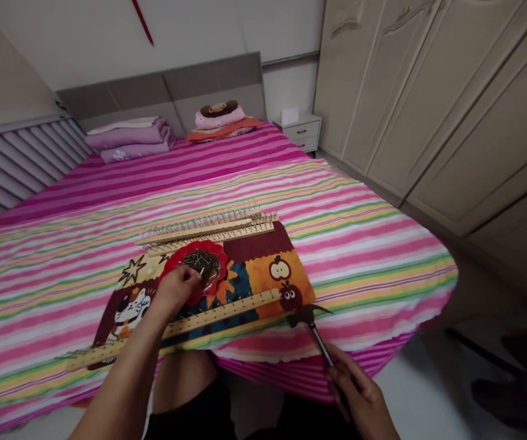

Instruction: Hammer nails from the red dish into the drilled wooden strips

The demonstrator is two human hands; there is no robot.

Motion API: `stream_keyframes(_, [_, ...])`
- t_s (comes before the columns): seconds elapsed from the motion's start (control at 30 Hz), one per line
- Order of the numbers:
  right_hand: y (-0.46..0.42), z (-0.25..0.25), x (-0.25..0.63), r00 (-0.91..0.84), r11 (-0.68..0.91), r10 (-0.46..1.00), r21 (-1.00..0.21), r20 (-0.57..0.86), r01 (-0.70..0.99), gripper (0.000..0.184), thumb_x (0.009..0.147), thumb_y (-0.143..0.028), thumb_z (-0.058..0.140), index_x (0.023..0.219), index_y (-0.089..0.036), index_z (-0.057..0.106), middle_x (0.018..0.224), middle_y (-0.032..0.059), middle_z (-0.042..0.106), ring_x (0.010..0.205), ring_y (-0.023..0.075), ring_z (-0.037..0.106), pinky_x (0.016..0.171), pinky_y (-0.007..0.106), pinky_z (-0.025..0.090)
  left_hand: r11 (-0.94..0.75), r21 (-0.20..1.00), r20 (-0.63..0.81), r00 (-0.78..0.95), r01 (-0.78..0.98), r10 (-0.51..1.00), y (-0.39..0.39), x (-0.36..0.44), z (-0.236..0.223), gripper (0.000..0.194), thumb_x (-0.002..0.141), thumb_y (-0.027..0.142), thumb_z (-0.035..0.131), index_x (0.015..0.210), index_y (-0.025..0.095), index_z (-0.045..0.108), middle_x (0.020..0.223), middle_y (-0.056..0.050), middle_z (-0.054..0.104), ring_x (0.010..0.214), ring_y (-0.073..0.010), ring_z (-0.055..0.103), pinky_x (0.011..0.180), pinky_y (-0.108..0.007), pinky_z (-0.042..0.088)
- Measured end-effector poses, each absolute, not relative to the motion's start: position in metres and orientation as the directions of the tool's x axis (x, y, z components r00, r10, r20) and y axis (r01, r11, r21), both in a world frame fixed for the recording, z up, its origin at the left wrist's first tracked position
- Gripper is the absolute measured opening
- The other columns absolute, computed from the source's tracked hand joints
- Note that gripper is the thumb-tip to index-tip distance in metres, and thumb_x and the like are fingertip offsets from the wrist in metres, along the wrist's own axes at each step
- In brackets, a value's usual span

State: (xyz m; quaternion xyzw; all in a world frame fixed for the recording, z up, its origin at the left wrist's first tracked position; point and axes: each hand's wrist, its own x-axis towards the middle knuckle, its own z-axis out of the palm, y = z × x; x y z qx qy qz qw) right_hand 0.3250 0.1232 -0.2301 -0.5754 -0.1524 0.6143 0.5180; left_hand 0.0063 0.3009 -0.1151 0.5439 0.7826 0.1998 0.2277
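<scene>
My left hand [181, 287] reaches over the red scalloped plate [222, 252], its fingers pinched together at the edge of a pile of nails [206, 260]. What the fingertips hold, if anything, is too small to make out. My right hand [355, 388] grips the handle of a claw hammer [307, 315], whose head rests near the mat's lower right corner. Between me and the plate lies a long wooden strip [227, 310] with a row of nails or holes along it. My left forearm hides part of this strip.
Beyond the plate, several wooden strips [208, 231] bristle with upright nails. A patterned mat [302, 269] lies under the plate on the striped bed [359, 244]. Folded bedding [130, 140] is by the headboard. Wardrobes [392, 91] stand at the right.
</scene>
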Motion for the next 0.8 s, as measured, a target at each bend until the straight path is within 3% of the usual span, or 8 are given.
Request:
stream_keyframes(0.1, [0.125, -0.226, 0.324, 0.183, -0.397, 0.846, -0.821, -0.5, -0.41, 0.048, 0.065, -0.043, 0.075, 0.107, -0.021, 0.068, 0.054, -0.0071, 0.05, 0.039, 0.0058, 0.039, 0.038, 0.017, 0.024, 0.258, 0.884, -0.152, -0.281, 0.389, 0.947, 0.281, 0.024, -0.103, 0.042, 0.051, 0.043, 0.073, 0.082, 0.017, 0.062, 0.058, 0.003, 0.06, 0.051, -0.0119, 0.053, 0.05, -0.024, 0.043])
stream_keyframes(0.17, [0.127, -0.224, 0.324, 0.185, -0.382, 0.861, -0.842, -0.474, -0.381, 0.049, 0.066, -0.043, 0.073, 0.108, -0.019, 0.066, 0.053, -0.0076, 0.049, 0.038, 0.0056, 0.036, 0.037, 0.018, 0.022, 0.269, 0.934, -0.213, -0.237, 0.236, 0.948, 0.267, 0.041, -0.101, 0.051, 0.043, 0.047, 0.079, 0.08, 0.015, 0.063, 0.059, 0.001, 0.063, 0.052, -0.0123, 0.056, 0.052, -0.026, 0.047])
stream_keyframes(0.23, [0.128, -0.225, 0.323, 0.189, -0.377, 0.865, -0.849, -0.466, -0.369, 0.051, 0.066, -0.043, 0.072, 0.109, -0.017, 0.066, 0.051, -0.0081, 0.047, 0.037, 0.0057, 0.035, 0.037, 0.018, 0.021, 0.276, 0.942, -0.24, -0.192, 0.191, 0.952, 0.255, 0.059, -0.107, 0.05, 0.042, 0.051, 0.079, 0.074, 0.015, 0.064, 0.06, -0.002, 0.065, 0.054, -0.0133, 0.058, 0.054, -0.027, 0.05])
stream_keyframes(0.53, [0.128, -0.222, 0.323, 0.192, -0.367, 0.873, -0.863, -0.449, -0.348, 0.052, 0.066, -0.043, 0.07, 0.109, -0.015, 0.065, 0.056, -0.0063, 0.05, 0.04, 0.0069, 0.037, 0.037, 0.019, 0.023, 0.228, 0.951, -0.147, -0.343, 0.209, 0.928, 0.234, 0.115, -0.168, 0.033, 0.059, 0.047, 0.069, 0.078, 0.019, 0.069, 0.074, -0.001, 0.071, 0.068, -0.0154, 0.064, 0.067, -0.028, 0.052])
stream_keyframes(0.8, [0.127, -0.222, 0.323, 0.186, -0.357, 0.883, -0.874, -0.431, -0.331, 0.049, 0.069, -0.041, 0.07, 0.11, -0.016, 0.066, 0.054, -0.0071, 0.047, 0.043, 0.0077, 0.038, 0.039, 0.018, 0.026, 0.137, 0.894, 0.026, -0.356, 0.427, 0.934, 0.229, 0.128, -0.189, 0.031, 0.069, 0.048, 0.062, 0.084, 0.022, 0.071, 0.081, -0.003, 0.072, 0.08, -0.0199, 0.065, 0.079, -0.034, 0.05])
